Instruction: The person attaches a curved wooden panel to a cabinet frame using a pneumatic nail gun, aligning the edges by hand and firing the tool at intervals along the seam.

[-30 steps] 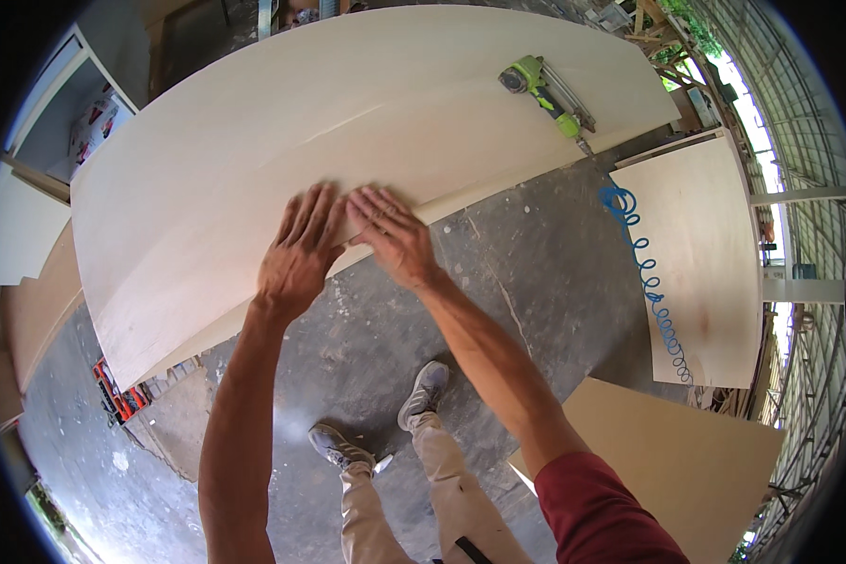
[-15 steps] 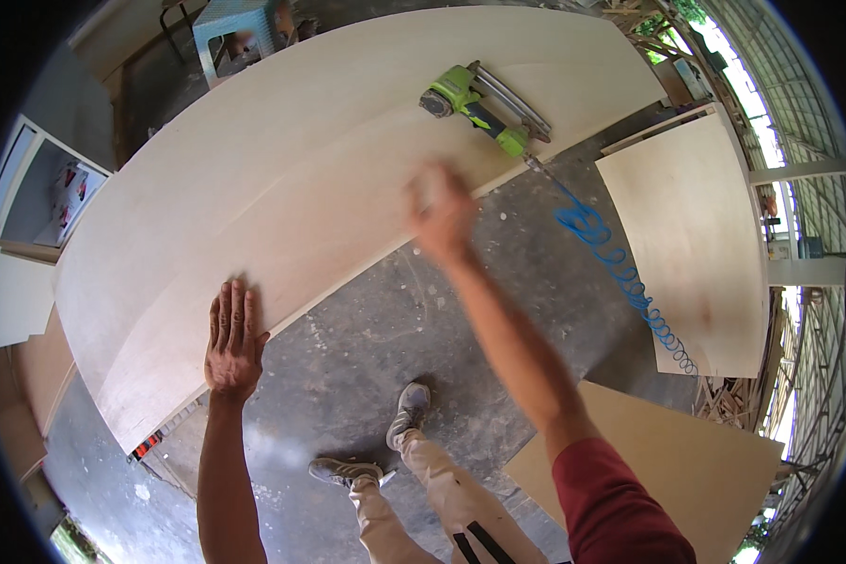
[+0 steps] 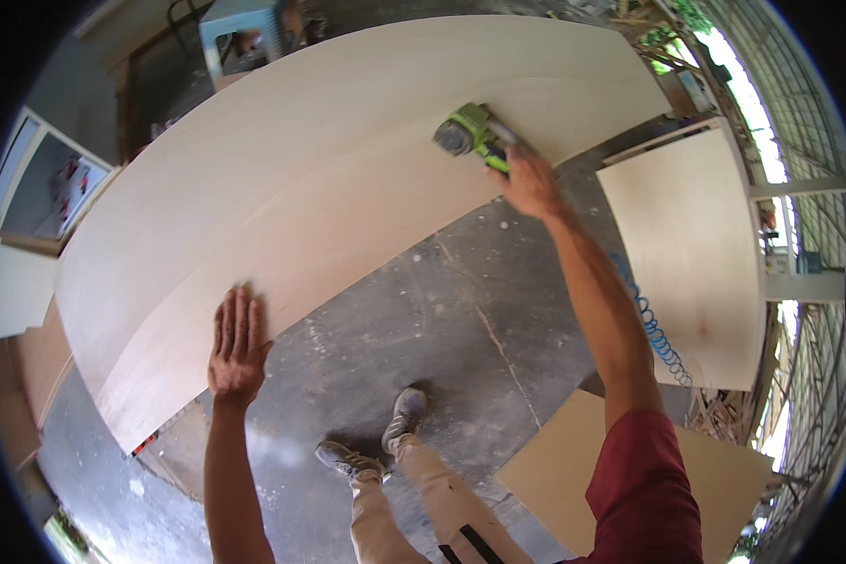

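A wide plywood sheet stretches across the view in front of me. My left hand lies flat on its near left part, fingers stretched out. Over by the sheet's right side, my right hand is wrapped round the handle of a green and black nail gun. The gun's round grey end faces left, and its long magazine is partly hidden behind my hand. A coiled blue air hose shows to the right of my forearm; its upper part is hidden by the arm.
A smaller plywood panel stands at the right, with another board on the floor at lower right. My shoes are on the grey concrete floor. A blue plastic stool is beyond the sheet, and a white-framed cabinet at far left.
My right hand has moved right and taken hold of the nail gun, which now sits slightly lower in view. The hose has shifted behind my arm. My left hand stays flat on the sheet.
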`<act>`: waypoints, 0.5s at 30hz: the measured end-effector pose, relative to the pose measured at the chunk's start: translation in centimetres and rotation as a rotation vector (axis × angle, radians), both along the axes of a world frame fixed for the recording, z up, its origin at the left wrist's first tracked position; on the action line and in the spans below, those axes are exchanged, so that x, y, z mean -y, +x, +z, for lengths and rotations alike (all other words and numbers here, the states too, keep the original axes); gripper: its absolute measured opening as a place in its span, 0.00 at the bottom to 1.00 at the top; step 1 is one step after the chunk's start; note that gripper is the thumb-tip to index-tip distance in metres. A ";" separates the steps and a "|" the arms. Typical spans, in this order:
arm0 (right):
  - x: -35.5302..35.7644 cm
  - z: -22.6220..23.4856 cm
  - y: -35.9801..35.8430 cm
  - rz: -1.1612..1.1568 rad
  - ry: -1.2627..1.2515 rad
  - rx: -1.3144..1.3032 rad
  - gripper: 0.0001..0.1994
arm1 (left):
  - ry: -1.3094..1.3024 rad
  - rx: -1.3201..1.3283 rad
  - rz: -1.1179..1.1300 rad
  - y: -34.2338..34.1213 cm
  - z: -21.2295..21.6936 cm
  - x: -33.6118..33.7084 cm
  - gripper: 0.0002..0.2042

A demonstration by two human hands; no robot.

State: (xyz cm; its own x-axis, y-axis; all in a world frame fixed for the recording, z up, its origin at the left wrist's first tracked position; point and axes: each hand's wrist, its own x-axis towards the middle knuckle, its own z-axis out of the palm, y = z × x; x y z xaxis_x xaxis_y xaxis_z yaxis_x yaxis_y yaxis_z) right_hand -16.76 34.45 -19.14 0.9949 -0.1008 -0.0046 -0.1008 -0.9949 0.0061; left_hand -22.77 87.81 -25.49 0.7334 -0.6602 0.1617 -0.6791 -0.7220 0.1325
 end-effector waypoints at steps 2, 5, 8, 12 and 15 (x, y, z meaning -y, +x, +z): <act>-0.9 -1.3 -3.9 0.070 0.108 0.203 0.26 | -0.013 0.008 -0.002 -0.2 0.0 0.1 0.42; -7.7 3.2 -8.6 -0.329 0.776 -0.084 0.17 | 0.053 0.014 0.015 -0.2 1.1 -1.1 0.42; -10.9 5.9 -12.9 -0.601 1.357 -0.157 0.15 | 0.043 -0.006 0.011 -0.2 0.7 -0.6 0.42; -13.3 9.4 -15.5 -0.740 1.605 -0.307 0.20 | 0.003 -0.008 -0.006 -0.2 0.4 0.8 0.41; -14.5 9.3 -15.5 -0.661 1.567 -0.409 0.29 | 0.000 -0.008 -0.010 0.0 0.5 0.0 0.41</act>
